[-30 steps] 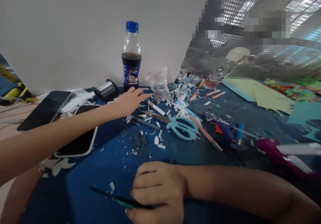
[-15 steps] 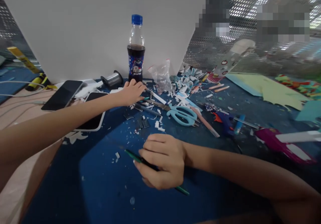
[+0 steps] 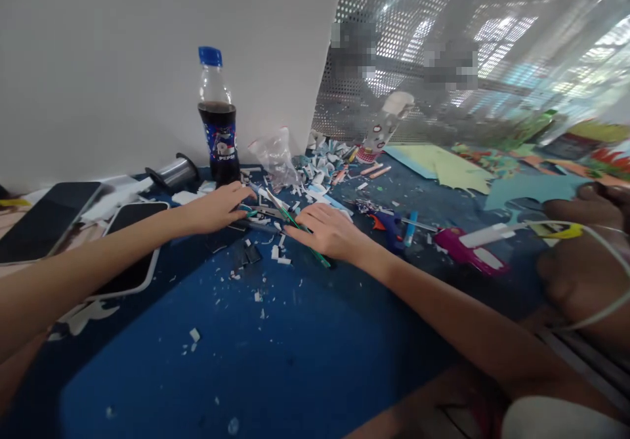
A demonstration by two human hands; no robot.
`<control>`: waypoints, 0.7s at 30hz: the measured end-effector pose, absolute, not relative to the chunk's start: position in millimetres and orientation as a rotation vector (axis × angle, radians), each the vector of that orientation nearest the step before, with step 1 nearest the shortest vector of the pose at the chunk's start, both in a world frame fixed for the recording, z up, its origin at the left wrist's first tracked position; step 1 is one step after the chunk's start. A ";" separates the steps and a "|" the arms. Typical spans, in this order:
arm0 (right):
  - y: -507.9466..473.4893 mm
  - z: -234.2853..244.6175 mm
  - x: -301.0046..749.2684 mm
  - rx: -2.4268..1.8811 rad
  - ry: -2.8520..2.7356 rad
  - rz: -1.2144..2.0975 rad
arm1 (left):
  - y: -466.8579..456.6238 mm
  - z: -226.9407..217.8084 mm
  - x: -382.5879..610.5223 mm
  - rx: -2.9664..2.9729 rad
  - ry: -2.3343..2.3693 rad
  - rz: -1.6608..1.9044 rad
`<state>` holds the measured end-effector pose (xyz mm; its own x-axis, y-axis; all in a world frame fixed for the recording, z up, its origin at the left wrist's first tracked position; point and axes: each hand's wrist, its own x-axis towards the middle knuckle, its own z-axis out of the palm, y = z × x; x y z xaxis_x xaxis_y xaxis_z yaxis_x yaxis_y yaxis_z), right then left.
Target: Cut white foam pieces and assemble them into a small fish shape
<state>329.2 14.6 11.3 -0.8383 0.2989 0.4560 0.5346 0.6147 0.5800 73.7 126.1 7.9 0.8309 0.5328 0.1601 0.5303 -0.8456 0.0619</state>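
My left hand reaches over the scraps in front of the cola bottle. Its thumb and fingers are apart, with a small teal piece by the fingertips. To its right, my right hand is low over the table, its fingers around a slim green tool that slants beneath them. The tool's exact kind is unclear. Grey scissor blades lie between my hands, while the scissors' handles are hidden behind my right hand. White and dark cut bits lie just in front.
Two phones and a wire spool are at left. Behind my hands are a plastic bag and paper scraps. A glue gun, a magenta tool and another person's hand are at right.
My right hand has moved forward with the green tool, from the near table to the scrap pile beside my left hand. The view has turned right, bringing another person's hand into sight.
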 end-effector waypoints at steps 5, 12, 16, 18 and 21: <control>8.9 12.2 330.9 -0.777 -2.626 -1.027 | 125.5 17.3 69.5 2.818 0.932 0.367; 4.5 12.2 330.7 -0.905 -2.698 -0.895 | 58.2 37.2 47.9 2.567 1.053 0.585; 8.7 13.6 334.7 -0.940 -2.755 -0.813 | 16.4 28.3 28.3 2.200 1.025 0.651; 7.6 19.5 336.0 -1.000 -2.717 -0.813 | 4.8 21.9 16.6 2.173 1.025 0.666; -3.8 31.3 341.5 -1.270 -2.520 -0.837 | -3.2 13.4 -1.2 2.338 0.992 0.726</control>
